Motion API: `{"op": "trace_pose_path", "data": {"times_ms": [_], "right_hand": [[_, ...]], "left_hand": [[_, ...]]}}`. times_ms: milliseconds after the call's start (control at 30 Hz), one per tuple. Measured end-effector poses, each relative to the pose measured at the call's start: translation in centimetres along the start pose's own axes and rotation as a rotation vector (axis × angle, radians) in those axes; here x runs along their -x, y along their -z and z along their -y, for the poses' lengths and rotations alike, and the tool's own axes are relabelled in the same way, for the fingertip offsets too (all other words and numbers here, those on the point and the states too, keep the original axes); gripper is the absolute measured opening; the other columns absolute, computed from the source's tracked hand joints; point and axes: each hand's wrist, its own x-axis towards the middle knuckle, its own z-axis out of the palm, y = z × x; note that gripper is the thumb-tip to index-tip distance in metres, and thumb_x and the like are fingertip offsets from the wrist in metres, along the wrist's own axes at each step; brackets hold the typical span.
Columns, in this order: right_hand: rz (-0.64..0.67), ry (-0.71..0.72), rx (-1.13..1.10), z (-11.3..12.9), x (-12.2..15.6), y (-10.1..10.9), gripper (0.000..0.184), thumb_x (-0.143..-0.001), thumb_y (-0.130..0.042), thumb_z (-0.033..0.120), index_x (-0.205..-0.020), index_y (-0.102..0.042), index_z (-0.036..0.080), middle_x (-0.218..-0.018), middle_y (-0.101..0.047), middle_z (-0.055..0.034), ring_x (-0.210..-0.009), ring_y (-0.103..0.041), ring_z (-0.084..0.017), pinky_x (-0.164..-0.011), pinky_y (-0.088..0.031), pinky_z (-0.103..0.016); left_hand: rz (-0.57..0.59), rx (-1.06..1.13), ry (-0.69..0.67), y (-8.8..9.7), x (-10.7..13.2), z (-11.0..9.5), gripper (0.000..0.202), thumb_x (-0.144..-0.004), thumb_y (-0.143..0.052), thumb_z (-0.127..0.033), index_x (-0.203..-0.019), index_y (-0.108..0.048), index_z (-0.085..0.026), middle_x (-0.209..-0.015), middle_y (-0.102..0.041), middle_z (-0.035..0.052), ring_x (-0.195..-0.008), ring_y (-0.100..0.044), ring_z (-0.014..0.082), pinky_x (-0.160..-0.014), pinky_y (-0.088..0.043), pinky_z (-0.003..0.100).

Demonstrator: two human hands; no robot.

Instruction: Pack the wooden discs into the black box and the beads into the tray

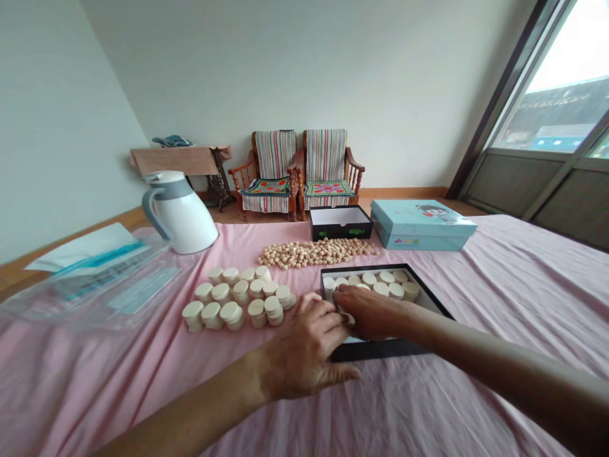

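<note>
A shallow black-rimmed box lies in front of me, with stacks of round pale wooden discs along its far side. My right hand reaches down inside it, close to the discs; its fingertips are hidden, so any held disc cannot be seen. Over the box's left edge lies my left hand, its fingers stretched towards the right hand and its thumb spread apart. I see nothing held in it. Left of the box, more stacks of wooden discs stand in rows on the pink cloth.
Behind the box is a pile of small wooden pieces. Further back stand a black box with a white inside and a light-blue box. A white jug and clear plastic packaging are on the left. Two chairs stand beyond.
</note>
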Motion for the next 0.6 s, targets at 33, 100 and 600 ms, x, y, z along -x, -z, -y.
{"op": "trace_pose_path", "data": {"times_ms": [33, 100, 600], "right_hand": [[0.0, -0.013, 0.001, 0.04, -0.03, -0.07, 0.028, -0.073, -0.053, 0.011, -0.1, -0.058, 0.007, -0.103, -0.06, -0.0183, -0.095, -0.058, -0.026, -0.082, -0.045, -0.035], [0.006, -0.043, -0.004, 0.23, -0.06, -0.09, 0.03, -0.073, -0.052, 0.009, -0.102, -0.058, 0.006, -0.104, -0.059, -0.019, -0.095, -0.058, -0.026, -0.082, -0.045, -0.036], [-0.057, -0.014, -0.037, -0.09, 0.41, 0.03, 0.032, -0.074, -0.057, 0.013, -0.105, -0.056, 0.007, -0.109, -0.059, -0.0182, -0.106, -0.054, -0.028, -0.09, -0.041, -0.038]], "left_hand": [[0.015, -0.01, 0.008, -0.23, -0.1, 0.12, 0.054, -0.087, -0.042, -0.06, -0.114, -0.058, -0.016, -0.107, -0.065, 0.0104, -0.103, -0.052, 0.0259, -0.096, -0.031, 0.047], [0.033, -0.032, 0.031, -0.56, -0.23, 0.26, 0.057, -0.086, -0.04, -0.062, -0.115, -0.058, -0.016, -0.105, -0.064, 0.0103, -0.101, -0.052, 0.0261, -0.096, -0.031, 0.048], [0.036, -0.101, 0.068, -1.07, -0.66, 0.73, 0.05, -0.085, -0.05, -0.057, -0.11, -0.059, -0.015, -0.105, -0.064, 0.0106, -0.104, -0.051, 0.0278, -0.096, -0.031, 0.05]]}}
